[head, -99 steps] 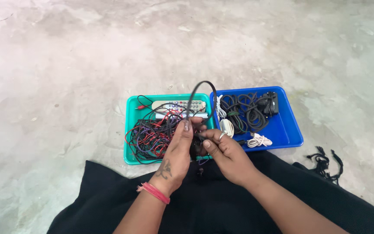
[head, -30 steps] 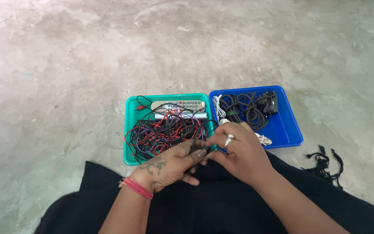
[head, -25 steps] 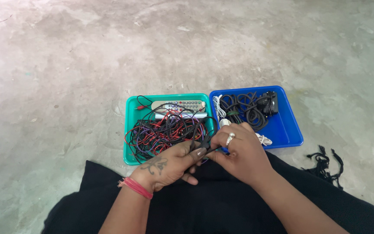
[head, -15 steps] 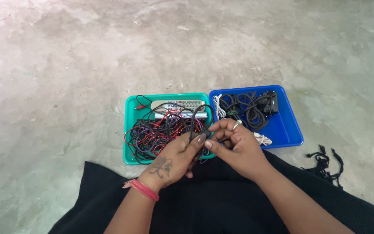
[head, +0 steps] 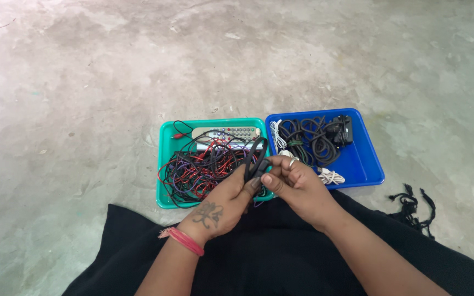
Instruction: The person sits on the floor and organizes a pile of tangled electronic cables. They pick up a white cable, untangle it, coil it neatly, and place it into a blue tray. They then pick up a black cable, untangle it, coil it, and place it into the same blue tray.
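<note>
Sitting side by side on the floor: green tray (head: pixel 163 164) is holding tangled red and black wires (head: pixel 198 167) and a remote (head: pixel 226 133); blue tray (head: pixel 366 159) is holding black cords (head: pixel 308 140), an adapter (head: pixel 340 130) and white cables (head: pixel 329 176). Left hand (head: pixel 220 205) and right hand (head: pixel 297 183) are pinching a black cable (head: pixel 254 159) together over the trays' near edge, its loop now standing smaller than 3.3 seconds earlier.

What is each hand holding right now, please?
Left hand: closed on the looped black cable.
Right hand: fingers pinching the same black cable.

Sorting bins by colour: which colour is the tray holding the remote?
Green tray, with the remote inside; head view.
</note>
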